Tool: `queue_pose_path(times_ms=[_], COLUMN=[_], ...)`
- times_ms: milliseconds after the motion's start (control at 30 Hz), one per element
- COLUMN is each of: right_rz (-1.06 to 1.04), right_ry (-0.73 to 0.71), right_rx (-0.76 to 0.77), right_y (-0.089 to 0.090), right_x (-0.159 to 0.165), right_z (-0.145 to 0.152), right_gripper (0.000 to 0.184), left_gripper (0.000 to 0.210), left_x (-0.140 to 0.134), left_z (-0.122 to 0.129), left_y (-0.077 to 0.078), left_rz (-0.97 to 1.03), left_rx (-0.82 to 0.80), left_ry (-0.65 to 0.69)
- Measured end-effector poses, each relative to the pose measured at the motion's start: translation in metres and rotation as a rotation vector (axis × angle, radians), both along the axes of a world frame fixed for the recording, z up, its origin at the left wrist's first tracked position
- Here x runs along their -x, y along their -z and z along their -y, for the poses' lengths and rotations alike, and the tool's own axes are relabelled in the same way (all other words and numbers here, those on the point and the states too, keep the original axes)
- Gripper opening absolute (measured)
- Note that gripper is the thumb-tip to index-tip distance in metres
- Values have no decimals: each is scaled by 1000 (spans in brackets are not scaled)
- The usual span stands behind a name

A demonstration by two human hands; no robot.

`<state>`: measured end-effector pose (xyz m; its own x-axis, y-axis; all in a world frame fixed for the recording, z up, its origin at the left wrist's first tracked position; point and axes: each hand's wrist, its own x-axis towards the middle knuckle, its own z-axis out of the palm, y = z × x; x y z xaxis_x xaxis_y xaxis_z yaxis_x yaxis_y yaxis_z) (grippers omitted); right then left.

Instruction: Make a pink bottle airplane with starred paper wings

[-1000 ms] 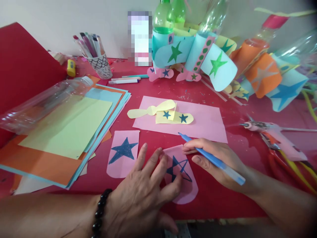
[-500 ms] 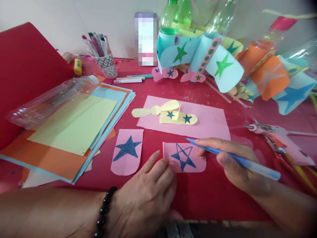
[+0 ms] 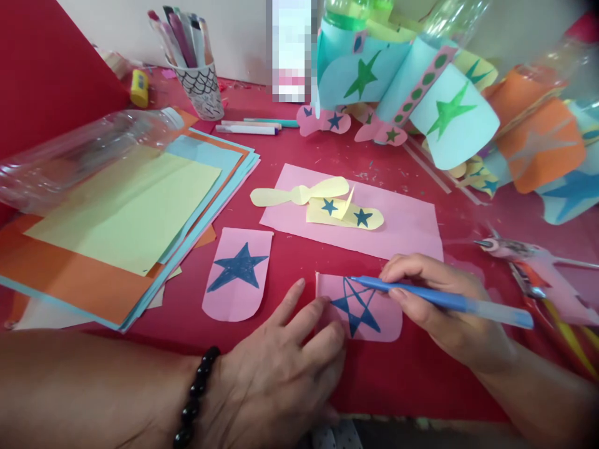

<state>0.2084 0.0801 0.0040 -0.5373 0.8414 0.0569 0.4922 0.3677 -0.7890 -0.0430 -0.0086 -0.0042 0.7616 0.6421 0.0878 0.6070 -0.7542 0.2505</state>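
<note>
My right hand [image 3: 435, 312] grips a blue felt-tip pen [image 3: 430, 296], its tip at the upper point of a star outline on a pink paper piece [image 3: 392, 321]. The star's lower and left points are coloured dark blue; its middle and upper points show pink. My left hand [image 3: 292, 355], with a black bead bracelet [image 3: 199, 386], rests with fingers apart at that piece's left edge, its fingertips touching it. Left of it lies a second pink piece [image 3: 231, 305] with a filled blue star. Behind, yellow paper cutouts [image 3: 369, 218] lie on a pink sheet [image 3: 407, 227].
Stacked coloured paper [image 3: 126, 212] and a clear plastic bottle [image 3: 93, 149] lie at left. A pen cup [image 3: 201, 90] and loose markers [image 3: 250, 129] are behind. Decorated bottles [image 3: 388, 81] stand at back right. A pink glue gun [image 3: 528, 259] and scissors [image 3: 556, 330] lie at right.
The pen tip has come down from above the paper's top edge to the star's upper point. My camera view has shifted, so the background sits higher.
</note>
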Motion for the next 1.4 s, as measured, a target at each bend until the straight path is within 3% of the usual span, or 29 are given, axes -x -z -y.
queue_pose_path(times_ms=[733,1000,1233,1400], right_rz=[56,48,71,60], right_ry=[-8,-76,-9,-66], right_rx=[26,18,17,-1], right_y=[1,-1,-1,-2], right_x=[5,5,4,3], right_z=[0,1,1,2], right_gripper=[4,3,3,3], left_gripper=[42,42,42,39], left_x=[-1,0,-2,-2], left_z=[-3,-1,-3,-4], left_y=[0,0,-2,-4], left_rz=[-25,-30,-58,-40], left_rx=[-50,-40,-41,-46], left_ry=[17,12,19,20])
